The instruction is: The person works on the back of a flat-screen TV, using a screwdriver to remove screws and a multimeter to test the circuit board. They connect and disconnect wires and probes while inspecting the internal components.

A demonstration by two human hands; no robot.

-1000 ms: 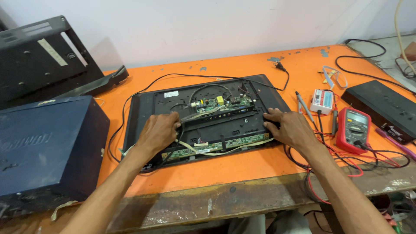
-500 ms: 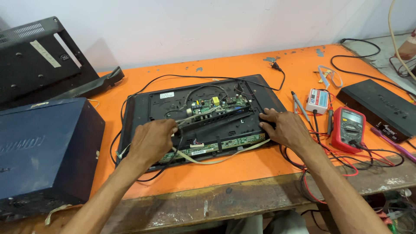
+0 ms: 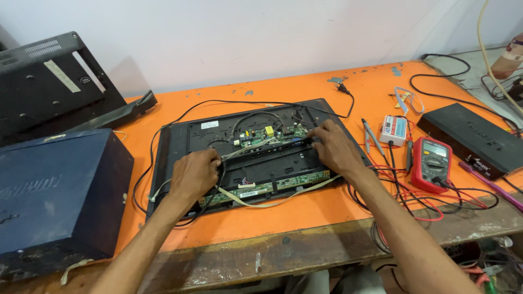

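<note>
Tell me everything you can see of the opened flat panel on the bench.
The opened flat panel lies back-up and flat on the orange bench. It has a black frame, a green circuit board near the top and a narrow green strip board along the lower edge, joined by pale flat cables; black wires loop around it. The left hand rests on its lower left, the right hand at the board's right end.
</note>
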